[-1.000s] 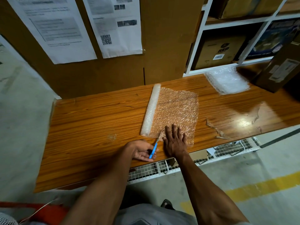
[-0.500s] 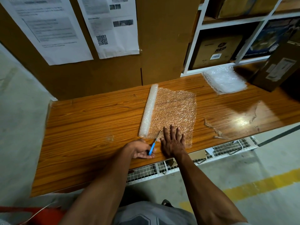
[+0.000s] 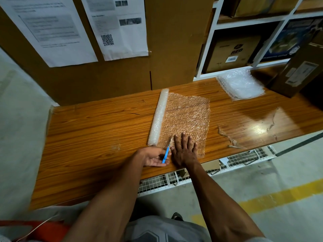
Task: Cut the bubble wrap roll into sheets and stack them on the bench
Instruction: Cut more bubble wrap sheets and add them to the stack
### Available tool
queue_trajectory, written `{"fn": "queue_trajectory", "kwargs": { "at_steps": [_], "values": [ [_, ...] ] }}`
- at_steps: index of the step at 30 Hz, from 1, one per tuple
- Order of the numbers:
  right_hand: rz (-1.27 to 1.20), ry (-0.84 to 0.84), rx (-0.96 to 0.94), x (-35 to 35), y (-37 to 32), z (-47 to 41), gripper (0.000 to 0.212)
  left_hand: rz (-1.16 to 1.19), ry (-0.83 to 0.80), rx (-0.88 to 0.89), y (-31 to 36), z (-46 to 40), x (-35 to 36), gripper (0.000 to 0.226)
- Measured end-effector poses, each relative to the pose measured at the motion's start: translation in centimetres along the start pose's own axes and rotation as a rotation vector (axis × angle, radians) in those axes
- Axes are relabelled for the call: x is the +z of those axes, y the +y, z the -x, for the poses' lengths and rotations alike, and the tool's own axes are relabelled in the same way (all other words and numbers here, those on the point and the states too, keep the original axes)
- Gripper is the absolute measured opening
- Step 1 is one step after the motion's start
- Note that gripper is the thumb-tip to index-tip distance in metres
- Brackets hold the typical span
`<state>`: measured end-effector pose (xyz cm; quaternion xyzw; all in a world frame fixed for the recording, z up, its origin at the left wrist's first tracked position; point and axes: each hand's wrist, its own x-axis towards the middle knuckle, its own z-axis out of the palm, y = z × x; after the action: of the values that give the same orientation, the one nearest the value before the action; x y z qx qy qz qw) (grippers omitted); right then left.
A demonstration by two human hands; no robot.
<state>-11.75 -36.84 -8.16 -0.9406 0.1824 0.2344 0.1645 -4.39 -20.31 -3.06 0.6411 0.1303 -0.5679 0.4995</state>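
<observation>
A bubble wrap roll (image 3: 158, 117) lies on the wooden bench (image 3: 97, 130), with a length of wrap (image 3: 187, 116) unrolled flat to its right. My left hand (image 3: 153, 157) grips a blue-handled cutter (image 3: 166, 153) whose blade tip touches the wrap's near edge, just right of the roll. Flat on the near part of the unrolled wrap rests my right hand (image 3: 184, 149), fingers spread, pressing it down. A stack of cut sheets (image 3: 241, 84) sits at the back right of the bench.
Thin plastic scraps (image 3: 229, 137) lie on the bench to the right. A cardboard box (image 3: 297, 74) stands at the far right. Cardboard panels with papers (image 3: 115, 27) back the bench. White shelving (image 3: 232, 49) holds boxes. A wire rack (image 3: 192, 175) runs under the bench's front edge.
Both hands have stayed in nearly the same place; the cutter's blade remains at the wrap's near edge. The view has shifted slightly.
</observation>
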Motion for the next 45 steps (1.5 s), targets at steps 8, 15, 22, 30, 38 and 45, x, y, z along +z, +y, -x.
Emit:
{"fn": "queue_trajectory", "kwargs": {
  "at_steps": [8,15,22,30,38,45],
  "values": [
    [-0.011,-0.01,-0.002,-0.1,0.0,0.0,0.069,0.013,0.039,0.042,0.2,-1.2,0.0,0.018],
    [-0.014,-0.037,0.002,-0.2,0.1,-0.2,0.07,0.062,-0.006,0.026,0.7,-1.2,-0.2,0.016],
    [-0.022,-0.067,-0.013,-0.4,0.2,-0.3,0.07,0.073,-0.008,0.027,2.1,-1.3,0.1,0.013],
    [-0.021,-0.069,-0.02,-0.5,0.3,-0.2,0.07,0.09,0.048,0.04,2.3,-1.6,0.4,0.018],
    [0.017,-0.064,-0.028,-0.3,0.4,-0.5,0.074,0.06,0.067,0.044,4.1,-1.0,1.5,0.018],
    [-0.005,-0.05,-0.042,-0.3,0.5,-0.5,0.071,-0.035,0.125,0.04,5.4,-0.7,2.3,0.024]
  ]
}}
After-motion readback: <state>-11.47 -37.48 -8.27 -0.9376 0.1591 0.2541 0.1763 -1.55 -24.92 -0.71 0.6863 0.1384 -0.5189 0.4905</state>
